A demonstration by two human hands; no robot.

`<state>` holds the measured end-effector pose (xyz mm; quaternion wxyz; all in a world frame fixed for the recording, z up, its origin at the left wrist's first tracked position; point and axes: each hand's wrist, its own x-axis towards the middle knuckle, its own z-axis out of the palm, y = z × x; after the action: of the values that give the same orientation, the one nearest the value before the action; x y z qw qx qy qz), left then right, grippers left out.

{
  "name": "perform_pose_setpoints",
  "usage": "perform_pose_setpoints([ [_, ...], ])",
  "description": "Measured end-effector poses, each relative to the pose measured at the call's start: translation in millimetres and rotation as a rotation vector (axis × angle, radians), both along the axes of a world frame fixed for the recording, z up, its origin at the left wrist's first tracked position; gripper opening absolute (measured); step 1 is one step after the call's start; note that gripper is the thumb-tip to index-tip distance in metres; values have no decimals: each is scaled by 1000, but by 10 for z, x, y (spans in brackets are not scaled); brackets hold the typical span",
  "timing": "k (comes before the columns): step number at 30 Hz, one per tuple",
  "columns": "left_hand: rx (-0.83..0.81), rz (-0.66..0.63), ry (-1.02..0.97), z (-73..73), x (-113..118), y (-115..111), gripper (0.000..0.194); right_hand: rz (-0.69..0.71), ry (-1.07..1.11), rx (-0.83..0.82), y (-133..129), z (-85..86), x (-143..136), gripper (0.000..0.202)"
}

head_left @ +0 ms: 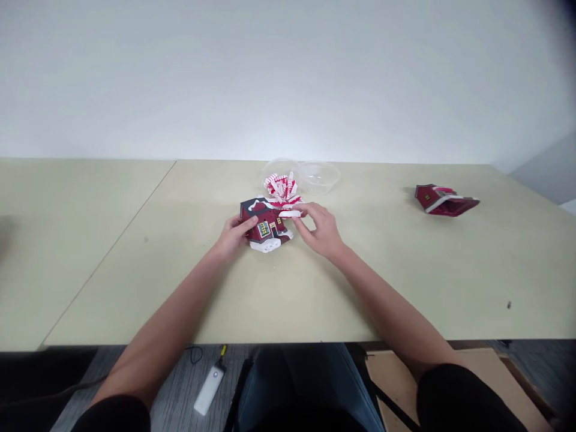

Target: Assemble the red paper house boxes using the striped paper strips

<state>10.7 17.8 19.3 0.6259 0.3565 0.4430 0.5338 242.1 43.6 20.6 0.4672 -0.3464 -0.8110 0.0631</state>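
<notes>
My left hand (233,236) is closed on the left side of a small dark red house model (264,211), its thumb lying across the front. The house has printed yellow-lit windows, a dark roof edge and a white snow-like base. At the house's right side, my right hand (322,230) pinches a small white strip (290,213) between thumb and fingertips. Whether that strip touches the house I cannot tell. Just behind the house lies a pile of red-and-white paper-like strips (281,186).
Two clear plastic bowl-like pieces (320,176) sit at the back beside the strips. A second dark red house-like piece (445,202) rests far right on the pale table (180,288). Near the right front is a tiny dark object (509,305). A white power strip (209,390) lies on the floor.
</notes>
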Motion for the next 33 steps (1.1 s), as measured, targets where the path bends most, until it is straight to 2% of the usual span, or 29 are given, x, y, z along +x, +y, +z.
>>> perform_pose_setpoints([
  [4,39,-21,60,-98,12,12,58,35,-34,75,-138,32,-190,19],
  [8,64,-57,80,-154,31,1,58,94,-9,114,-166,35,-268,16],
  [12,56,-84,67,-136,60,-31,58,91,109,154,-191,120,-217,11],
  [15,40,-73,58,-113,88,-47,59,78,132,112,-230,168,-192,8],
  [19,33,-69,59,-111,123,-58,57,165,164,72,-306,143,-270,5],
  [22,44,-89,56,-115,141,-72,53,216,195,115,-333,98,-321,6],
  [25,33,-97,47,-104,157,-85,54,189,124,166,-283,68,-274,6],
  [30,11,-86,14,-108,178,-86,57,115,-113,301,-124,69,-122,12],
  [33,16,-86,-5,-136,169,-78,61,134,-185,386,-73,73,-104,14],
])
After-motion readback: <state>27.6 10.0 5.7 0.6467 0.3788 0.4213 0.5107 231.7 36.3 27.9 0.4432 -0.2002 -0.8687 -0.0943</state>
